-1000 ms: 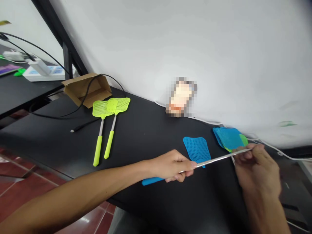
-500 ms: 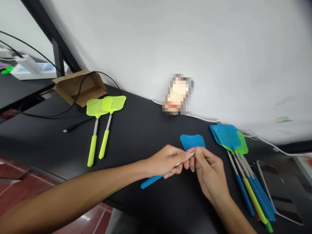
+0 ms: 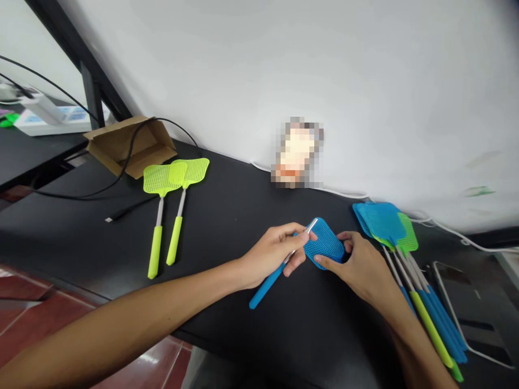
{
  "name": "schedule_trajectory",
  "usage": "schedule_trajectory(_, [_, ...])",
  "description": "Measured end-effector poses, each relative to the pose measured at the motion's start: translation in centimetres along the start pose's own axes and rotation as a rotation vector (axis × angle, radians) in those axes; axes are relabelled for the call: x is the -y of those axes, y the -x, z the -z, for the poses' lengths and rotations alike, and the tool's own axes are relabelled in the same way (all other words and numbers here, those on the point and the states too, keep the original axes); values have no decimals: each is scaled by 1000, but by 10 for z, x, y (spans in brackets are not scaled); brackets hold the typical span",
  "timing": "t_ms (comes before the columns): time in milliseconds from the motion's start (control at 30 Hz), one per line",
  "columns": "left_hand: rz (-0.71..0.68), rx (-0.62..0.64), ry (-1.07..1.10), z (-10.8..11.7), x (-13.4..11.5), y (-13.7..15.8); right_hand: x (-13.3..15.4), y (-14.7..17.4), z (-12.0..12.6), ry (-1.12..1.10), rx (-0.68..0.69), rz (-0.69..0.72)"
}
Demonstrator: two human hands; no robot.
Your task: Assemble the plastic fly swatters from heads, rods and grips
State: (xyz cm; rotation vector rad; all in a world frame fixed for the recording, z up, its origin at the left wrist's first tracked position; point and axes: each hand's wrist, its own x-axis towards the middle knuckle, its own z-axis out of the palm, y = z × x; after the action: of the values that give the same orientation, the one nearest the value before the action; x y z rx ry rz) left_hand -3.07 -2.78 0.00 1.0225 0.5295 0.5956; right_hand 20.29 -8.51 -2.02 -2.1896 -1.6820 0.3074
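My left hand (image 3: 281, 248) is closed around a fly swatter handle (image 3: 267, 285), which has a blue grip and a silver metal rod. The rod's bare tip points up and away past my fingers. My right hand (image 3: 360, 262) pinches the edge of a blue mesh swatter head (image 3: 324, 243) between thumb and fingers. This head lies behind the rod tip, and the two look separate. Just right of my right hand is a pile of swatters with blue and green heads (image 3: 383, 221); my forearm covers part of their handles.
Two yellow-green fly swatters (image 3: 162, 181) lie at left, their heads overlapping. Behind them sits an open cardboard box (image 3: 130, 146) with a black cable across it. A phone-like tablet (image 3: 474, 313) lies at far right. A pixelated object (image 3: 298, 154) leans on the wall.
My right hand has moved from the rod tip to the blue swatter head and taken hold of it. The rod has tilted more upright in my left hand.
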Motion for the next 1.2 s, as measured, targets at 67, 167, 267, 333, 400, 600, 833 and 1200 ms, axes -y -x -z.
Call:
schedule_trajectory(67, [-5, 13, -9, 0, -2, 0, -1, -1, 3, -39, -13, 4])
schedule_trajectory(167, [-13, 9, -45, 1, -4, 0, -1, -1, 11, -108, 5, -6])
schedule_trajectory(267, [-20, 12, -98, 1, -6, 0, 1, 0, 21, -283, 209, 37])
schedule_trajectory(333, [-10, 30, -121, 1, -7, 1, 5, 2, 25, -482, 248, 57])
schedule_trajectory(400, [16, 60, -139, 1, -7, 1, 10, 5, 27, -768, 103, -17])
schedule_trajectory(600, [57, 166, -253, -1, -6, 4, 33, 15, 25, -1481, 31, -163])
schedule_trajectory(833, [27, 148, -264, -4, -8, 5, 42, 25, 16, -1539, 214, -183])
schedule_trajectory(1200, [4, 147, -244, -1, -6, 5, 45, 30, 10, -1502, 147, -132])
